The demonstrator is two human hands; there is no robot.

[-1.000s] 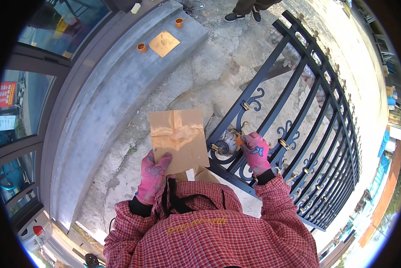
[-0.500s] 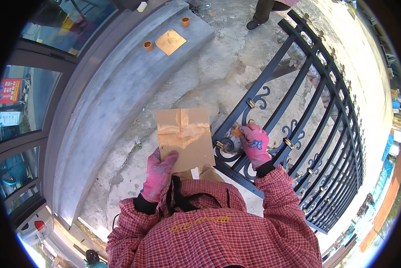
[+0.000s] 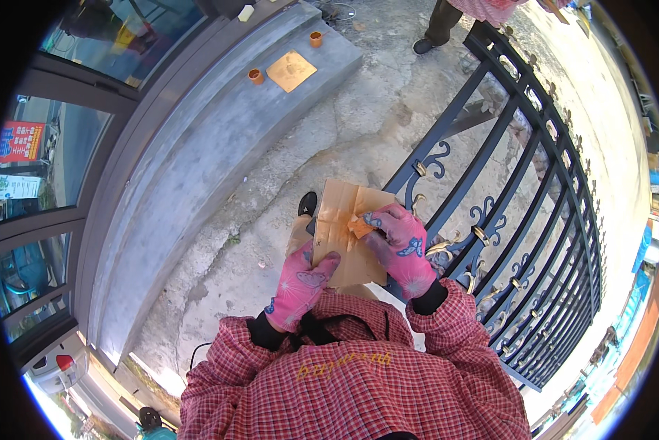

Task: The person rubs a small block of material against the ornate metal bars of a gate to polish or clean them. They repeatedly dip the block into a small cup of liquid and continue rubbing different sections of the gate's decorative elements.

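In my pink-gloved left hand (image 3: 300,286) is a creased piece of brown cardboard (image 3: 335,213), gripped at its lower left edge and smeared with gold on its face. My right hand (image 3: 403,249), gloved alike, pinches a small orange sponge-like piece (image 3: 360,226) against the cardboard's middle. Just right of that hand stands a black metal fence panel (image 3: 483,150) with curled scrolls, and gold colour (image 3: 480,235) covers parts of several scrolls.
Two small orange cups (image 3: 315,39) (image 3: 256,76) flank a gold-smeared square sheet (image 3: 291,71) on the grey concrete step (image 3: 197,117). Glass doors (image 3: 58,154) line the left. Another person's leg (image 3: 441,28) shows beyond the fence's far end. Cracked concrete ground (image 3: 285,169) lies between step and fence.
My right hand has moved left from the fence onto the cardboard with the orange piece. The cardboard has shifted right and tilted, and a shoe now shows beside it.
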